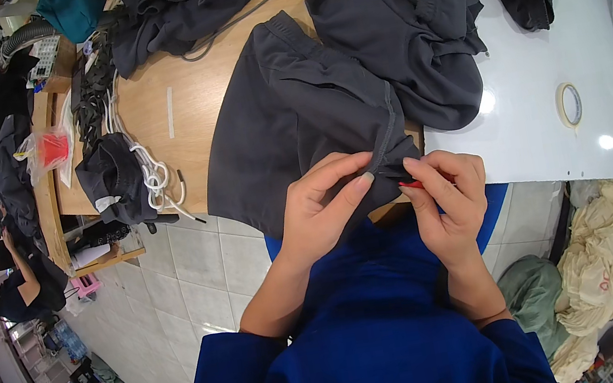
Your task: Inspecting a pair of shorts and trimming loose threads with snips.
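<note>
**Both hands pinch the hem of a dark grey garment at the table edge**

The left hand (pixel 321 205) is closed on a fold of the dark grey garment (pixel 294 113), thumb and forefinger pressing the seam near its corner. The right hand (pixel 448 197) is curled shut around a small red tool (pixel 411 185), its tip touching the same corner. The garment lies spread over the wooden table (pixel 184 99), hanging off the near edge. A pile of dark clothes (pixel 416 22) sits just behind it, and a tape roll (pixel 569 104) rests on the white surface (pixel 545 129) to the right
</note>
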A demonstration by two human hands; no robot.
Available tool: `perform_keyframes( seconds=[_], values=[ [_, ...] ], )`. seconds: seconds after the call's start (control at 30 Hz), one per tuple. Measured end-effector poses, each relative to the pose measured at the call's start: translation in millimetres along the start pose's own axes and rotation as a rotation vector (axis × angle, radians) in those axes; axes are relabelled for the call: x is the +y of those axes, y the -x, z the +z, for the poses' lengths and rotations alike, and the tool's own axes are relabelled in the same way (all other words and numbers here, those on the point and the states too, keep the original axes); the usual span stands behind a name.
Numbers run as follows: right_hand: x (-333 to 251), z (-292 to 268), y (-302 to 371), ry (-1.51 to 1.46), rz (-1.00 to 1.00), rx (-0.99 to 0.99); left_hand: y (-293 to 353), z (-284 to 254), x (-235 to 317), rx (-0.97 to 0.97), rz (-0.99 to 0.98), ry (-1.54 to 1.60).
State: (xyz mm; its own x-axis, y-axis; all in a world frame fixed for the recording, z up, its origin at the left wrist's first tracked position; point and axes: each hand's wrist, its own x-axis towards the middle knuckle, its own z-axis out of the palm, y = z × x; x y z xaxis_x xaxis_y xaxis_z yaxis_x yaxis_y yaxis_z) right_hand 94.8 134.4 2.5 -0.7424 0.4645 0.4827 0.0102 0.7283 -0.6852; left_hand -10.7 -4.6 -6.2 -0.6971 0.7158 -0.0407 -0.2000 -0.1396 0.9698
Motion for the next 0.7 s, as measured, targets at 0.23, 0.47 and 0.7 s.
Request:
perform_keyframes(
  seconds=[0.23,0.47,0.7],
  values=[
    [-2.9,0.7,-1.1,0.046,-0.043,0.005,1.4,1.4,1.6,0.007,0.012,0.006],
    [-3.2,3.6,-2.1,0.050,-0.036,0.012,0.7,-0.5,1.0,-0.006,0.022,-0.022],
    [0.3,3.6,0.8,-0.061,0.043,0.044,3.2,-7.3,-2.3,0.033,-0.022,0.001]
  ],
)
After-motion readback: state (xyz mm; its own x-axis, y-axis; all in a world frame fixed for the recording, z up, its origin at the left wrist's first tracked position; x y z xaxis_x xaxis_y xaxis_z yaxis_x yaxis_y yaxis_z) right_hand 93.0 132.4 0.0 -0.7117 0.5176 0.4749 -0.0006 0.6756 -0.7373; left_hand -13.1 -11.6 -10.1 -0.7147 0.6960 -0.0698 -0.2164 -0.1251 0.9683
